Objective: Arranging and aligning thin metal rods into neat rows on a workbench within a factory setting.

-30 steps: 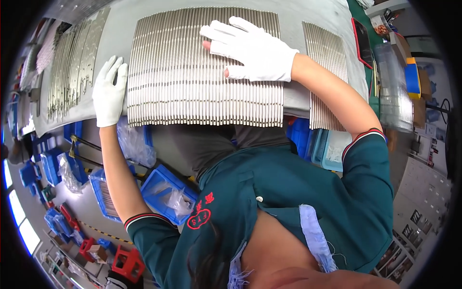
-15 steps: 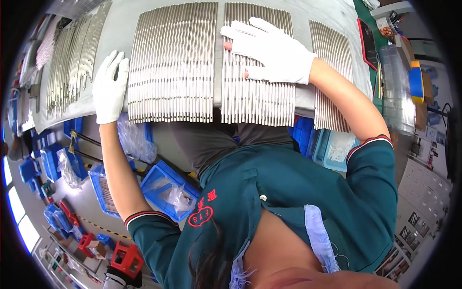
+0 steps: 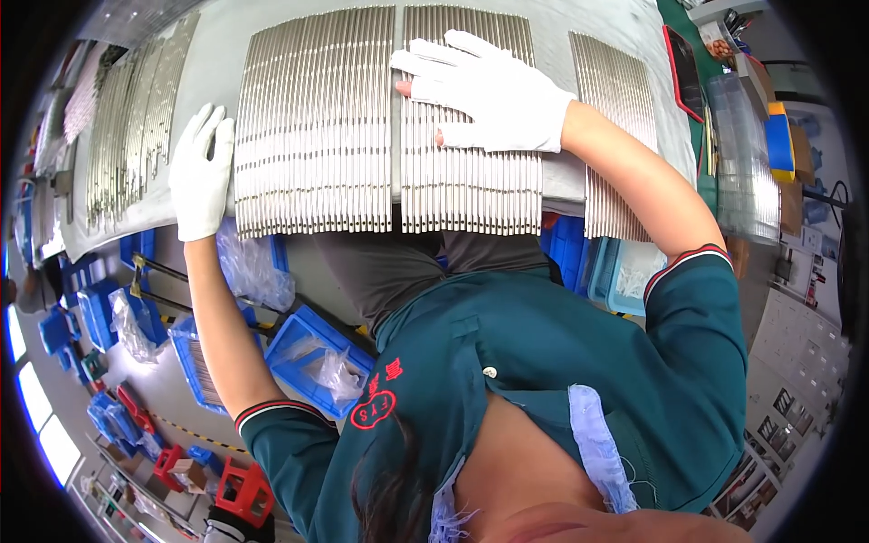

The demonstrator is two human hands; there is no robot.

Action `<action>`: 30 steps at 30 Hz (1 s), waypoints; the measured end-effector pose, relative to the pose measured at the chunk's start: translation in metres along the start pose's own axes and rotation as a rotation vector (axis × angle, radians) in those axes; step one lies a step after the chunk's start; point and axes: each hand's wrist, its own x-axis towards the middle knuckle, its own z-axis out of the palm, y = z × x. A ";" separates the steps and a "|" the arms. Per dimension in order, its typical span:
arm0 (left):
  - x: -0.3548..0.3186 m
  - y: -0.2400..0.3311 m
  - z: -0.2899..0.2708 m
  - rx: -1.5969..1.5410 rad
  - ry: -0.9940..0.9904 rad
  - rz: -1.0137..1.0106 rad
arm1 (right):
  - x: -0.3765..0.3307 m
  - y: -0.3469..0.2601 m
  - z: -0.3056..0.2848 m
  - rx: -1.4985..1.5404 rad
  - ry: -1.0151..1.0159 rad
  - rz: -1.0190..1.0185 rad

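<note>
Grey floor (image 3: pixel 172 385) (bright windows (image 3: pixel 36 416) left).

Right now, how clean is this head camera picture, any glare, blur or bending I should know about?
Head view: sharp in the middle, both gloved hands crisp, the left hand and the right hand on the metal rods; the rods shine evenly, no harsh glare; the grey table edge bows with fisheye distortion; bright windows blow out at lower left; black corners frame the picture.
</note>
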 end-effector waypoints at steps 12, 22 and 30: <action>0.001 0.001 -0.001 -0.023 -0.006 -0.022 | 0.003 0.000 0.002 -0.012 0.034 -0.010; 0.001 -0.001 -0.001 -0.016 0.002 -0.009 | 0.014 -0.003 -0.009 0.083 0.062 0.015; 0.000 -0.003 0.001 -0.003 0.003 0.006 | 0.008 -0.002 0.004 0.033 -0.016 0.059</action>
